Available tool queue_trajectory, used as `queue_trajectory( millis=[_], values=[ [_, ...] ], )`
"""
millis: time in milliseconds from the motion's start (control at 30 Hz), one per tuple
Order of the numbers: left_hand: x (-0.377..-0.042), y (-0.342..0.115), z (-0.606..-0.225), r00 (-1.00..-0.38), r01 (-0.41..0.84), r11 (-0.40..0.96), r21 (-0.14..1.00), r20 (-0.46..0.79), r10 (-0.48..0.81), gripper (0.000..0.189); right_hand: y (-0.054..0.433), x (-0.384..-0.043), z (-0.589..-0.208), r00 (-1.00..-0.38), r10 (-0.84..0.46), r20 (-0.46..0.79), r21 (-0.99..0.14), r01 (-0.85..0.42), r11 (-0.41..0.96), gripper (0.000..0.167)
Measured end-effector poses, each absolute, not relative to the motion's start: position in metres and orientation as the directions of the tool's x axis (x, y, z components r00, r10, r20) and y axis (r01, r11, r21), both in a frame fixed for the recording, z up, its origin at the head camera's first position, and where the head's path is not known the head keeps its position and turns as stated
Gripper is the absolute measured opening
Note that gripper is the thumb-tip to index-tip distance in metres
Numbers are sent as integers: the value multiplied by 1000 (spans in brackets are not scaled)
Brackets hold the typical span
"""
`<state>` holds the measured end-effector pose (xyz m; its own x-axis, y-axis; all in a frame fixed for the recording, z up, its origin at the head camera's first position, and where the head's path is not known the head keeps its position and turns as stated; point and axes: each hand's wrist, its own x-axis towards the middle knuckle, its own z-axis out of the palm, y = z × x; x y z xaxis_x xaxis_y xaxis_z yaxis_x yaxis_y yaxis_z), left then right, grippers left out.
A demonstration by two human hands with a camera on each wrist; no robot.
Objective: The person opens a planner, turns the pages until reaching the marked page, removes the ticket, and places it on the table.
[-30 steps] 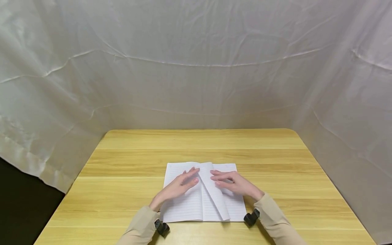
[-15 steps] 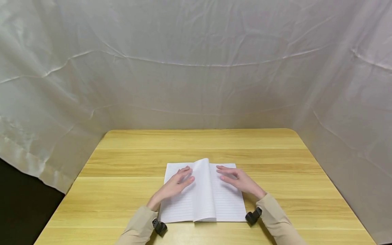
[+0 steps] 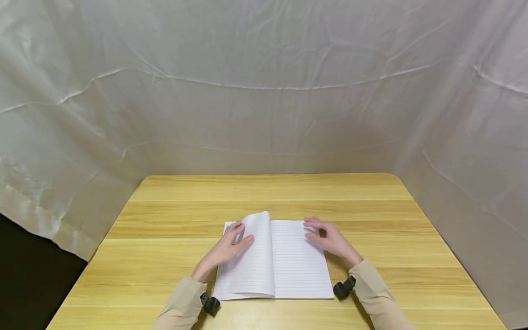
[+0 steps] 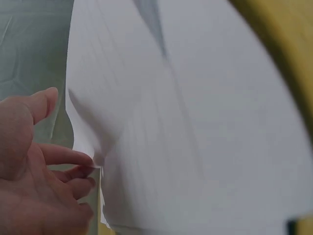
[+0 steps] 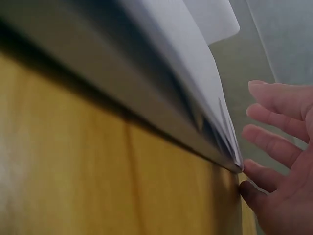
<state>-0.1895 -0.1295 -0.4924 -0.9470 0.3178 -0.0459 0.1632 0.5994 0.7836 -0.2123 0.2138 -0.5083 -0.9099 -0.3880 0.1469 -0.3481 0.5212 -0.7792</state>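
Note:
An open lined notebook (image 3: 300,268) lies on the wooden table. One of its pages (image 3: 256,261) is curved up from the spine and leans over the left side. My left hand (image 3: 224,251) is at the upper left of the notebook, and in the left wrist view its index fingertip (image 4: 88,159) presses a dent at the page edge, thumb held apart. Over the right page's upper outer corner is my right hand (image 3: 333,239), its fingers loosely spread. In the right wrist view, its lower fingers (image 5: 261,174) are right at the notebook's edge.
The pale wooden table (image 3: 264,195) extends on all sides of the notebook. Grey cloth (image 3: 264,114) hangs behind it and along both sides. Black wrist cameras (image 3: 210,304) sit on both sleeves, close to the notebook's near corners.
The lifted page has swung from the right side across the spine to the left. My left hand has drawn back leftward, and my right hand has moved right toward the outer edge.

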Motion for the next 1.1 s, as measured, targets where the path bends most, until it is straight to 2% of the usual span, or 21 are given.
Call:
queue_trajectory(
  millis=[300,467,833,1100],
  values=[
    [-190,-132,-492,-968,153,650,745,-20,251,71,221,-215,-511,-916,-386,109,-753,-329,569,49],
    [-191,-133,-494,-965,182,662,727,2,263,77,222,-219,-512,-918,-384,97,-728,-329,601,55],
    [-192,-123,-493,-922,284,680,676,-4,388,89,222,-229,-513,-918,-396,26,-686,-304,661,65],
    [-194,-114,-494,-833,414,662,624,-33,553,80,222,-234,-511,-908,-418,27,-663,-329,673,65]
  ],
)
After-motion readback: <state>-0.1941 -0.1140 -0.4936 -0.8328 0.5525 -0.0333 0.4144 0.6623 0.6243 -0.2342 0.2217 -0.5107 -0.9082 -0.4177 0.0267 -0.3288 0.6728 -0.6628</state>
